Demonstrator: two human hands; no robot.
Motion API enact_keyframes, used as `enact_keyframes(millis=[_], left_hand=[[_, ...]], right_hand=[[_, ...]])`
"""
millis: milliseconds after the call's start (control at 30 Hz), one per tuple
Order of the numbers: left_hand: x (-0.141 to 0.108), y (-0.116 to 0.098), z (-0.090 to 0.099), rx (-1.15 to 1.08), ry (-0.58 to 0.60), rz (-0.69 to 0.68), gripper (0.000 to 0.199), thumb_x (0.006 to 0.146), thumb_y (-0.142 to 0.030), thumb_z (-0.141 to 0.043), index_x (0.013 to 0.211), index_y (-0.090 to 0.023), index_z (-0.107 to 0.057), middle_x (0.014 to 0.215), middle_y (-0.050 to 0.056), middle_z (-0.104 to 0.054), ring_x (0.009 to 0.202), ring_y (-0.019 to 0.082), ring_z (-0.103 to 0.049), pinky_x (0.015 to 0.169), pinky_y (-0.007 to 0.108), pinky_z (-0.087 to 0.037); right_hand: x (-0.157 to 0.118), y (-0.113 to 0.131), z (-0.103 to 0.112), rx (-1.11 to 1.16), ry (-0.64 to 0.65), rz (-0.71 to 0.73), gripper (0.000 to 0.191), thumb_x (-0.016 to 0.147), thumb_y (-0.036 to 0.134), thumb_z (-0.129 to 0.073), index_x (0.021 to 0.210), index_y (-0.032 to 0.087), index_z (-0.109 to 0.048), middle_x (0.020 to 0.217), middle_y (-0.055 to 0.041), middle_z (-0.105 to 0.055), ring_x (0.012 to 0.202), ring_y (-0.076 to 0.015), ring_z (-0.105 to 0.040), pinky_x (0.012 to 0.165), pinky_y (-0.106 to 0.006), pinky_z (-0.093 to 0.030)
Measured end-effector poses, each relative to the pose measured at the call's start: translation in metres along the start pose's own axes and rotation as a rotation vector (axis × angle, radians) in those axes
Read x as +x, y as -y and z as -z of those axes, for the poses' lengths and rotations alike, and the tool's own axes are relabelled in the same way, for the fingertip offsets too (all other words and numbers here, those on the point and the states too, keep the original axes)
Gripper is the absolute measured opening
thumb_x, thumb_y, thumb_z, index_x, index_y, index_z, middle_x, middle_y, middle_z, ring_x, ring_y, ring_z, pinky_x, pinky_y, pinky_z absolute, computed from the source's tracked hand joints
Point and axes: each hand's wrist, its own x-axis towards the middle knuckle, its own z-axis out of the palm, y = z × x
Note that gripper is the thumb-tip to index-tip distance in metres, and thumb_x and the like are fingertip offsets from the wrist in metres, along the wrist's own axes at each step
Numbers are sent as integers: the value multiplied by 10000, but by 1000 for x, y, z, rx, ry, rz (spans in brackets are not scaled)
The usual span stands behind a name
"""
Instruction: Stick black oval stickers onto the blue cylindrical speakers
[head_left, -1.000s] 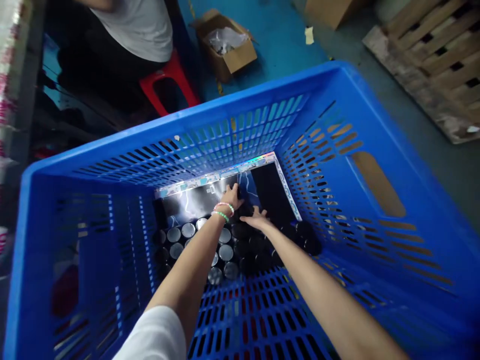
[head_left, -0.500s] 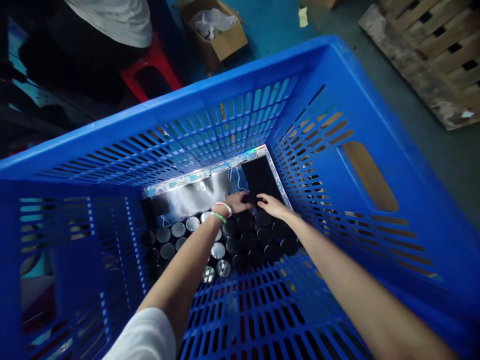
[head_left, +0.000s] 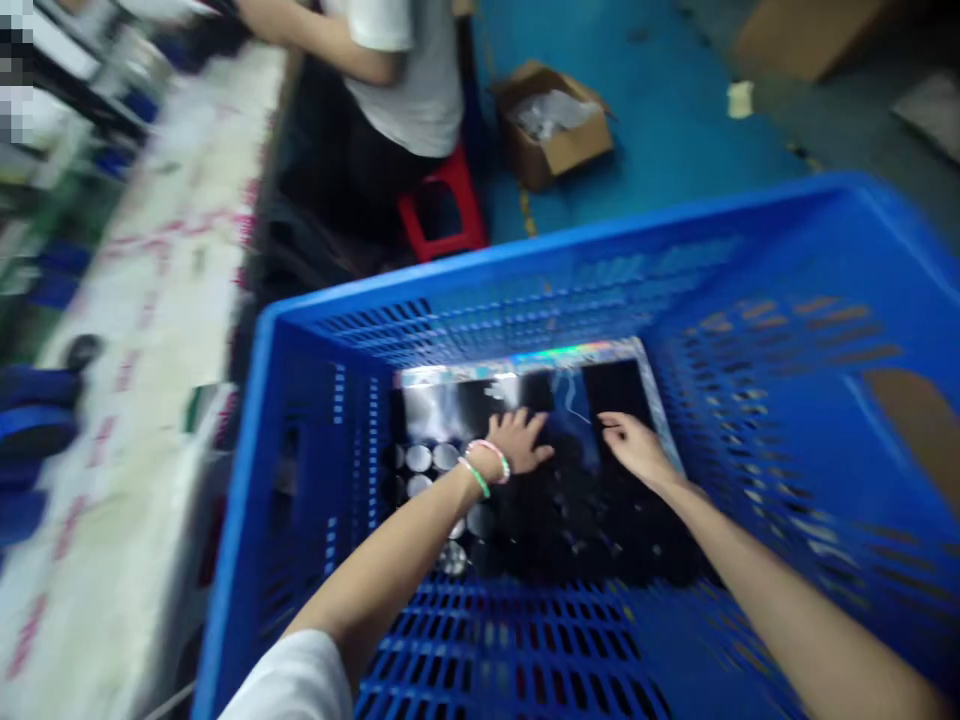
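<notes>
Both of my hands reach down into a deep blue plastic crate (head_left: 540, 262). My left hand (head_left: 517, 440), with pink and green bracelets at the wrist, has its fingers spread over a dark, shiny sheet (head_left: 442, 408) at the crate's bottom. My right hand (head_left: 630, 443) is near the sheet's right part, its fingers curled with thumb and fingertips close; whether anything is between them is too small to tell. Round silvery discs (head_left: 418, 459) stand in rows to the left of and below my left hand. Dark round pieces are blurred further right.
A person in a white shirt (head_left: 409, 90) is beyond the crate by a red stool (head_left: 444, 210). An open cardboard box (head_left: 577, 150) is on the blue floor. A long worktable (head_left: 180, 210) runs along the left.
The view has swung left, bringing the worktable into sight. My hands are farther apart, and my left hand's fingers are spread. The sheet now reaches over more of the dark round pieces.
</notes>
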Motion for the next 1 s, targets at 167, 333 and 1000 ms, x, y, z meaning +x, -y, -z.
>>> enact_keyframes(millis=[167,333,1000], left_hand=[[-141,33,116,3,-270,-252,571,880,-510,-499,1368,-251,-354,1378,38,-441,1201,198,-474,1021,306,-386],[-337,131,174,28,-828,31,317,914,-357,-469,1190,-210,-521,1263,65,-515,1164,173,-487,1028,291,-387],[-503,355,116,-48,-839,705,626,588,-552,-746,1106,-242,-579,1395,90,-293,1251,418,-236,960,539,-414]], right_hand=[[20,160,-6,190,-452,389,80,838,279,-471,852,227,-530,822,-65,-582,762,-223,-578,774,-439,-476],[-26,362,-80,350,-221,904,132,826,267,-482,955,266,-509,934,-67,-572,844,-225,-592,777,-393,-495],[-133,584,-273,100,435,1103,531,696,308,-621,1210,235,-507,1090,-73,-400,1080,-241,-525,988,-386,-429]])
